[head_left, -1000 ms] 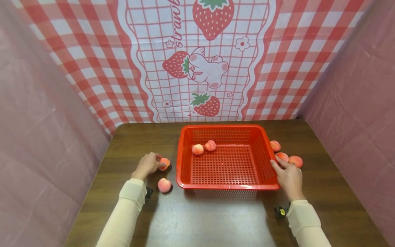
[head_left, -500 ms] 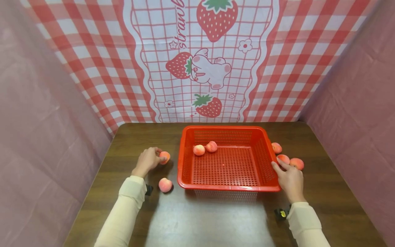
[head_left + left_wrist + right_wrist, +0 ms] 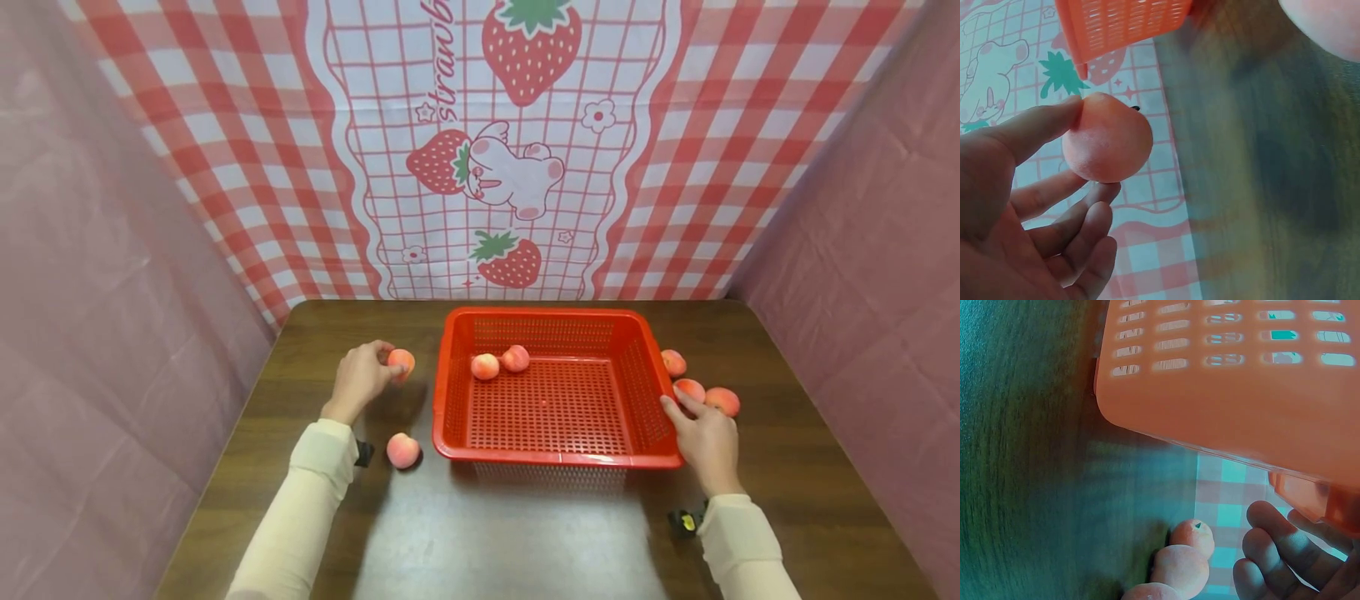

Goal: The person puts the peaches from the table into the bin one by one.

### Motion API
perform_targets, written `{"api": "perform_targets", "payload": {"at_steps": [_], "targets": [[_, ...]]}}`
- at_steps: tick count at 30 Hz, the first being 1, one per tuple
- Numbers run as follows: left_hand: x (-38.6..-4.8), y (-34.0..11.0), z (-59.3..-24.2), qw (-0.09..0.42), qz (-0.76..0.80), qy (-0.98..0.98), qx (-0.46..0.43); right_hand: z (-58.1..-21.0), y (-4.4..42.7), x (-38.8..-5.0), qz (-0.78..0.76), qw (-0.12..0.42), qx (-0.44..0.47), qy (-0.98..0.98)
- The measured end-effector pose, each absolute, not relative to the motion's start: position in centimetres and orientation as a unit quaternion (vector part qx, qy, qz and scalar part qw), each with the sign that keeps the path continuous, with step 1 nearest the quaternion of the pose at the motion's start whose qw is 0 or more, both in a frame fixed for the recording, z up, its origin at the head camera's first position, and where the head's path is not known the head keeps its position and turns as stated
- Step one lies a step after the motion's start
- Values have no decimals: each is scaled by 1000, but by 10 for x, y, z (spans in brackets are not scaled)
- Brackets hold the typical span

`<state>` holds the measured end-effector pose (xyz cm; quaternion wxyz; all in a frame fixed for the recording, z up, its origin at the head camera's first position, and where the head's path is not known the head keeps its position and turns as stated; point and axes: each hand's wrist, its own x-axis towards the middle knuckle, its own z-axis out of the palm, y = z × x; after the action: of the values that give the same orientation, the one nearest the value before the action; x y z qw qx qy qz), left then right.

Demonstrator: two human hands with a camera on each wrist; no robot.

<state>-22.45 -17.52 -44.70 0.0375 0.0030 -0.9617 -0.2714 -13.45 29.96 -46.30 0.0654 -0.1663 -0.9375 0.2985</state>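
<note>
My left hand point(image 3: 362, 377) pinches a peach point(image 3: 401, 363) between thumb and fingertips, left of the red plastic basket point(image 3: 555, 457). In the left wrist view this peach point(image 3: 1109, 139) is held above the table, the thumb on one side and fingers beneath. A second peach point(image 3: 403, 451) lies on the table nearer the front. Inside the basket, two peaches point(image 3: 485, 367) sit side by side towards the back left. My right hand point(image 3: 707, 442) grips the basket's right rim; in the right wrist view its fingers point(image 3: 1272, 544) curl below the rim.
Outside the basket's right wall lie three peaches point(image 3: 722, 402), close together near the right hand. The wooden table point(image 3: 322, 325) meets a checked strawberry cloth point(image 3: 300, 217) at the back. Pink curtains point(image 3: 847, 275) hang on both sides.
My left hand has lifted its peach and moved it away towards the back of the table. The right hand stays on the basket rim, and the other peaches keep their places.
</note>
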Motion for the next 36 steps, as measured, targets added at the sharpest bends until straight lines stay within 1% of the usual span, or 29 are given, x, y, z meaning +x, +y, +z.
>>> {"api": "perform_targets", "payload": {"at_steps": [11,20,26,31,36], "targets": [[-232,-168,-436,107,-308,-945,-4,-463,300,-135,298,68,-166,-938],[-235,-161,-425,94,-330,-939,-20,-461,299,-134,309,50,-181,-932],[-239,-153,-419,97,-340,-935,-32,-461,300,-135,315,41,-185,-930],[-242,-146,-413,93,-345,-933,-47,-461,300,-134,314,38,-187,-930],[-242,-139,-409,79,-346,-933,-59,-462,299,-134,312,46,-180,-932]]}}
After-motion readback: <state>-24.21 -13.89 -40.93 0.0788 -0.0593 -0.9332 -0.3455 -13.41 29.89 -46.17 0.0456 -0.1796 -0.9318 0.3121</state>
